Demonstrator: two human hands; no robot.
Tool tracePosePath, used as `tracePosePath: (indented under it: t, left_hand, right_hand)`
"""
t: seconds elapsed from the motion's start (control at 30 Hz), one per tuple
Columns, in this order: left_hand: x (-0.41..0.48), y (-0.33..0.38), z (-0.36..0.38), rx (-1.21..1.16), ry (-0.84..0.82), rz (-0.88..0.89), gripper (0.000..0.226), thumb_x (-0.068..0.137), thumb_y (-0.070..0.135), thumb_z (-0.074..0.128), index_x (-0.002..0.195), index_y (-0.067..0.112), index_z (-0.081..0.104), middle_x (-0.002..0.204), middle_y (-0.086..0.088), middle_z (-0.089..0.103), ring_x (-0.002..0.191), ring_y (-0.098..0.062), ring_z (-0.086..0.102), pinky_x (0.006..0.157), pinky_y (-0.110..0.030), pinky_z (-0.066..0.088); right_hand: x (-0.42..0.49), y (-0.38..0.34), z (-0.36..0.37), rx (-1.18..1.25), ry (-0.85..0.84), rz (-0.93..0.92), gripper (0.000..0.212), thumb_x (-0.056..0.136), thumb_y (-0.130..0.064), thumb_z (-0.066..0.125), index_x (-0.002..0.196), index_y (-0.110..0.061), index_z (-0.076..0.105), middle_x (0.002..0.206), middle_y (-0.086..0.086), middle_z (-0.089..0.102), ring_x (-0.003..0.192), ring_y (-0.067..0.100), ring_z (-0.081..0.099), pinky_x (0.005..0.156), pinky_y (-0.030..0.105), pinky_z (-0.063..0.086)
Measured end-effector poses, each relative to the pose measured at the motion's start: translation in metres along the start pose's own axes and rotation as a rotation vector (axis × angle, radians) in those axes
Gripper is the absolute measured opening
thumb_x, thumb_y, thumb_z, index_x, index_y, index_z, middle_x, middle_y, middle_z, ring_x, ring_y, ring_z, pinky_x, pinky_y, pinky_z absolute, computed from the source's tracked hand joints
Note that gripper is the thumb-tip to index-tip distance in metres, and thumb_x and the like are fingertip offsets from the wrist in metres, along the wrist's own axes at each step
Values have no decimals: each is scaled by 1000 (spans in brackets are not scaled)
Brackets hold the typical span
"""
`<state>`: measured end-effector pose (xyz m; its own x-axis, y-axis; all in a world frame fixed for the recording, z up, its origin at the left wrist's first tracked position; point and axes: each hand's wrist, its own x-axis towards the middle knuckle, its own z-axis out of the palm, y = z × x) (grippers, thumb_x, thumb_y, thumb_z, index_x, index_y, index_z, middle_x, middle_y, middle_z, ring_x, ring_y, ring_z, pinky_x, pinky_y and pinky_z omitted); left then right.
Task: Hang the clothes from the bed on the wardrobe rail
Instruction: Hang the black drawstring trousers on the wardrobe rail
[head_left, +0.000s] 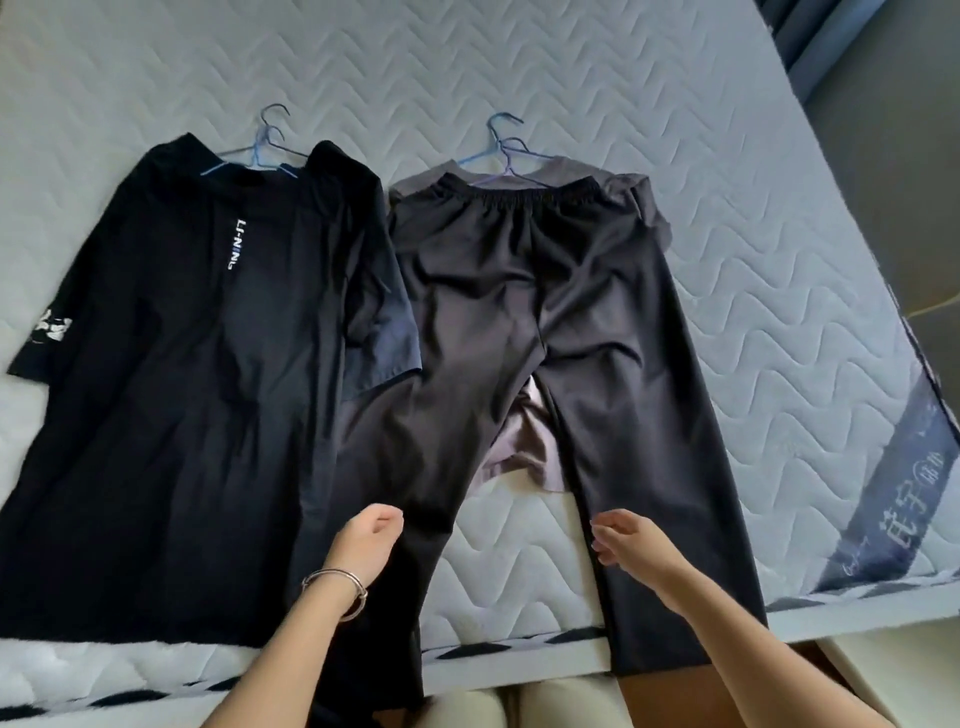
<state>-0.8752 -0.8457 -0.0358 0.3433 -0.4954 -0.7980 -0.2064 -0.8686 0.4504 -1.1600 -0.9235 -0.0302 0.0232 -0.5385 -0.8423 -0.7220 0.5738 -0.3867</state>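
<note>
A black T-shirt (182, 364) with white lettering lies flat on the left of the mattress (519, 62), blue wire hangers (260, 150) poking out of its collar. Beside it, black trousers (519, 312) lie spread over a grey garment (524, 452), with blue hangers (506, 150) at the waistband. The trouser legs hang over the bed's front edge. My left hand (363, 540), wearing a silver bracelet, hovers over the left trouser leg with loosely curled fingers, holding nothing. My right hand (634, 545) hovers over the right leg, fingers also relaxed and empty.
The white quilted mattress has a grey printed band (904, 499) along its right side. Grey floor (883, 156) shows beyond the bed's right edge. Below the front edge are pale cushions or knees (493, 706).
</note>
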Motion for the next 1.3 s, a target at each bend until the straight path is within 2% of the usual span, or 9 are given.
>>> tracePosePath:
  t: [0.07,0.2,0.3,0.4,0.5,0.73,0.97,1.13,1.3]
  left_hand:
    - [31,45,10,13,26,61,13,89,17,54,97,21,63,102,-3,63,104,-22,59,90,-27,41]
    - [121,133,39,116,97,249,33,90,14,52,122,9,55,127,-8,57,120,-22,51,101,-25,35]
    - [195,188,61,238,142,406,37,91,16,49,127,9,50,134,-8,51,129,-23,42,107,-27,29]
    - [259,227,77,380,254,551,41,92,19,49,131,8,47,143,-8,43,141,-25,25,113,-29,18]
    - [310,234,94,520,387,594,48,94,27,42,138,10,39,151,-8,30,143,-23,23,117,-35,15]
    - [348,214,112,703,620,652,49,87,36,33,131,20,44,140,-3,49,133,-14,31,108,-37,20]
    - [354,212,114,732,639,674,48,85,34,35,131,20,41,140,-4,50,133,-15,30,108,-36,18]
    - [355,212,113,725,663,695,49,84,34,36,130,19,44,139,-4,51,133,-15,30,106,-38,22]
    - [350,214,108,628,626,675,51,83,38,34,125,17,54,137,-3,53,133,-18,40,110,-37,25]
  right_hand:
    - [36,-40,-23,-1,-10,-36,14,91,-15,49,86,-21,60,81,2,65,75,20,63,69,25,48]
    - [132,-110,-63,-102,81,-185,24,87,-12,51,70,-26,60,78,4,65,93,32,63,78,32,48]
    - [200,-165,-90,-210,246,-324,22,89,-14,47,92,-4,67,102,16,69,105,34,60,86,34,46]
    - [257,-212,-113,-172,393,-443,25,89,-16,49,108,-11,64,114,8,67,108,24,59,83,21,40]
    - [306,-248,-127,-235,478,-626,29,88,-15,51,116,-11,59,118,8,60,115,24,53,95,26,39]
    - [393,-323,-152,-491,561,-680,45,94,-27,46,136,-12,40,141,11,41,132,29,35,108,39,27]
    - [431,-366,-149,-392,438,-627,49,89,-33,54,134,-17,42,130,10,54,124,32,44,105,46,34]
    - [399,-357,-167,-375,447,-716,24,93,-22,49,105,-8,65,89,7,57,105,29,55,79,25,35]
    - [327,-315,-184,-435,561,-784,23,94,-20,45,101,-6,62,92,8,58,85,21,47,71,26,32]
